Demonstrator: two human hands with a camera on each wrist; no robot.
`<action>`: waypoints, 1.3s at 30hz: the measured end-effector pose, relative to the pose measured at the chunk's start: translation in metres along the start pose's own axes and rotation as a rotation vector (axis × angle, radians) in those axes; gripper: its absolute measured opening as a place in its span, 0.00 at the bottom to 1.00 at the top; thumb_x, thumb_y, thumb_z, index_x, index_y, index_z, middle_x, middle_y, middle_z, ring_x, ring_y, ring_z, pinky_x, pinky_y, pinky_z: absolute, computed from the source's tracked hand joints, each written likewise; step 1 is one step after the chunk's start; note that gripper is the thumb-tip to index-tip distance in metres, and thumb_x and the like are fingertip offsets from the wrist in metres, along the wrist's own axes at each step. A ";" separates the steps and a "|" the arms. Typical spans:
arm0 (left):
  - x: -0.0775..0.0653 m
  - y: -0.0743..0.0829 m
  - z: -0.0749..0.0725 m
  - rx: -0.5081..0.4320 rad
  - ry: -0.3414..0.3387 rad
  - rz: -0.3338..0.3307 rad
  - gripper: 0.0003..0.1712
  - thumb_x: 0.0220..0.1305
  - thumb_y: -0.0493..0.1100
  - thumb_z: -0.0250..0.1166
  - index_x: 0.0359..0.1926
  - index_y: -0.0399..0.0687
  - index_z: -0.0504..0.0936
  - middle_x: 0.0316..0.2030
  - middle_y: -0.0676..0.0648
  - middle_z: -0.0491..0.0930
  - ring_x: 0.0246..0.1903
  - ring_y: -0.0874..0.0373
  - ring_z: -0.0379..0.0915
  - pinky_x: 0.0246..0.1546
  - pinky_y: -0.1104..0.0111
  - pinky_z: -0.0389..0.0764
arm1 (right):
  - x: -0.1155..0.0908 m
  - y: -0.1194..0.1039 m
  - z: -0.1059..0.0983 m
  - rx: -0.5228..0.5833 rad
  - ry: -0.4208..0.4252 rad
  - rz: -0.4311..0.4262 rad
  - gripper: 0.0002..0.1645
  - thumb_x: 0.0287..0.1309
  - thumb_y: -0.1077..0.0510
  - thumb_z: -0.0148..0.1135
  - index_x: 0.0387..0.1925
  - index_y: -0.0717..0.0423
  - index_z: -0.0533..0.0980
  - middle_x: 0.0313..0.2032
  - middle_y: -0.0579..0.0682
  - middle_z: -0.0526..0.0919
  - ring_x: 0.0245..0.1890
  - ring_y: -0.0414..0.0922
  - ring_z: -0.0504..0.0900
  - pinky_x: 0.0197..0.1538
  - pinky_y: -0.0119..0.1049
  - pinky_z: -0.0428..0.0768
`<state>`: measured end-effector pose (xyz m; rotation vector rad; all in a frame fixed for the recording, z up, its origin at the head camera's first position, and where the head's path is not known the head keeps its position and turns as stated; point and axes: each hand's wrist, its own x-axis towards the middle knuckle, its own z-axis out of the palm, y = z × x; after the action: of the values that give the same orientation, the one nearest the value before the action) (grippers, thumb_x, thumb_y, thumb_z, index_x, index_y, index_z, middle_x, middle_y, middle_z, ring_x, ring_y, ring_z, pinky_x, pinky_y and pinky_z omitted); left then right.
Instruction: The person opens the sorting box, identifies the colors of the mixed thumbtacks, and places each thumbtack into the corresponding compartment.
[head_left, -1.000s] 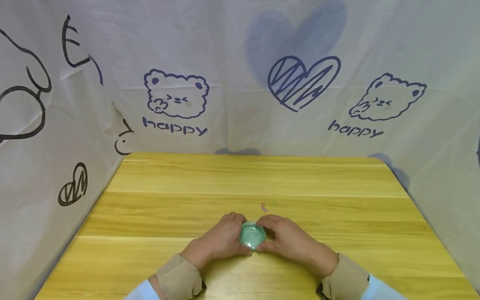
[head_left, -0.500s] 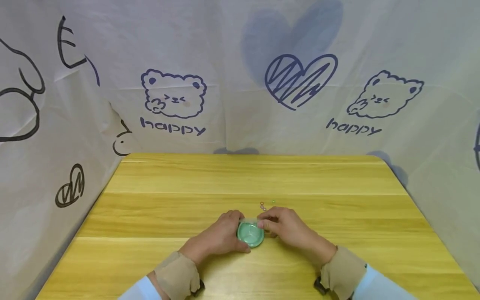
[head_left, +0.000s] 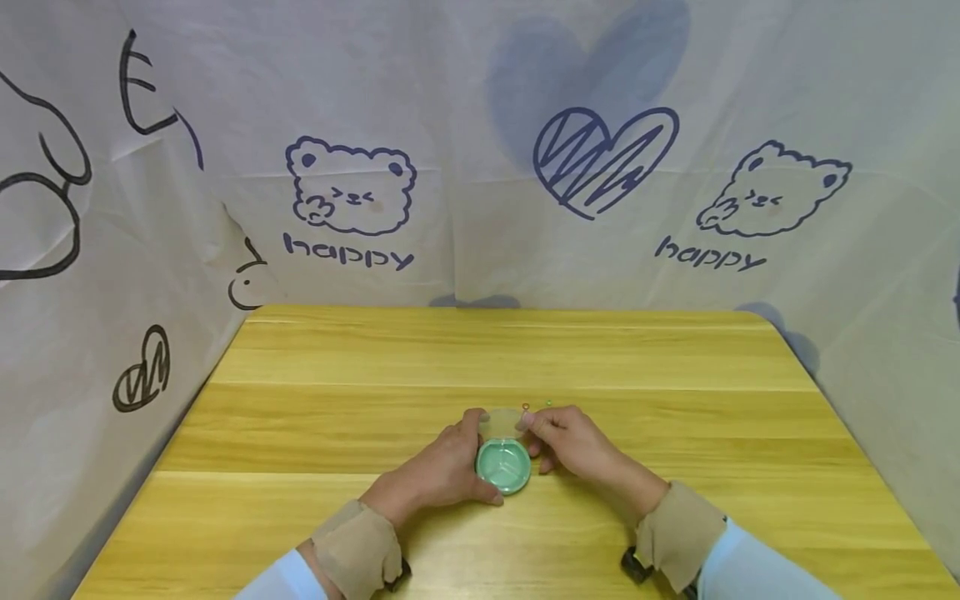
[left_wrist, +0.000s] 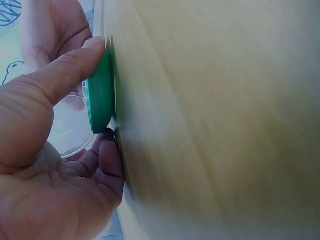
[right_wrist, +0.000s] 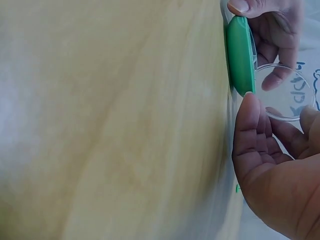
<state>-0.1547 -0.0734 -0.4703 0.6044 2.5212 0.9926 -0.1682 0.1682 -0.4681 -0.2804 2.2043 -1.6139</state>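
A small round green case (head_left: 504,468) sits on the table with its clear hinged lid (head_left: 501,423) raised on the far side. Pale lines divide the case's inside. My left hand (head_left: 435,471) grips the case, thumb at its near rim and fingers round its far left side. With thumb and fingers, my right hand (head_left: 581,442) pinches the lid's right edge. In the right wrist view, the lid (right_wrist: 287,95) stands out from the green base (right_wrist: 240,55). The left wrist view shows my thumb on the rim of the base (left_wrist: 100,95).
Just beyond the right hand lie a tiny reddish ring (head_left: 526,407) and a tiny green one (head_left: 549,403). The wooden table (head_left: 337,358) reaches back to a white cloth (head_left: 480,225) with drawn bears and hearts; cloth also flanks both sides.
The lid has swung up and away from the green base. My right hand has moved from the case's right side to the lid's edge. The pinkish rings are now hidden.
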 end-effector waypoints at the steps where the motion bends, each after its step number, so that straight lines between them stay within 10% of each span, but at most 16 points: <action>1: 0.000 0.000 0.000 0.000 0.001 -0.001 0.68 0.49 0.52 0.87 0.78 0.35 0.51 0.52 0.43 0.76 0.54 0.47 0.71 0.61 0.48 0.76 | 0.001 0.000 0.000 0.014 0.001 0.005 0.27 0.82 0.47 0.52 0.50 0.69 0.84 0.35 0.59 0.82 0.35 0.47 0.82 0.34 0.39 0.87; 17: 0.001 0.000 0.001 -0.044 0.026 0.040 0.71 0.49 0.50 0.86 0.80 0.36 0.46 0.64 0.31 0.73 0.63 0.41 0.73 0.65 0.48 0.74 | 0.007 0.007 -0.008 0.017 0.105 0.040 0.22 0.82 0.53 0.53 0.52 0.69 0.83 0.41 0.59 0.85 0.37 0.46 0.83 0.39 0.38 0.87; 25: 0.003 0.001 0.001 -0.036 0.042 0.043 0.69 0.50 0.48 0.86 0.79 0.35 0.47 0.67 0.29 0.70 0.66 0.39 0.71 0.68 0.48 0.73 | 0.009 0.005 -0.037 -0.306 0.348 0.038 0.12 0.74 0.57 0.60 0.46 0.61 0.85 0.32 0.53 0.86 0.29 0.44 0.79 0.35 0.37 0.80; 39: 0.001 0.001 -0.006 -0.049 0.028 0.011 0.69 0.51 0.45 0.85 0.79 0.35 0.46 0.64 0.31 0.71 0.64 0.42 0.72 0.67 0.48 0.72 | 0.025 0.006 -0.045 -0.554 0.361 0.006 0.10 0.73 0.58 0.62 0.44 0.59 0.86 0.30 0.48 0.86 0.27 0.43 0.77 0.36 0.39 0.77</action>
<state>-0.1579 -0.0758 -0.4653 0.5949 2.5126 1.0705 -0.2095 0.1991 -0.4674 -0.1345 2.9030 -1.0800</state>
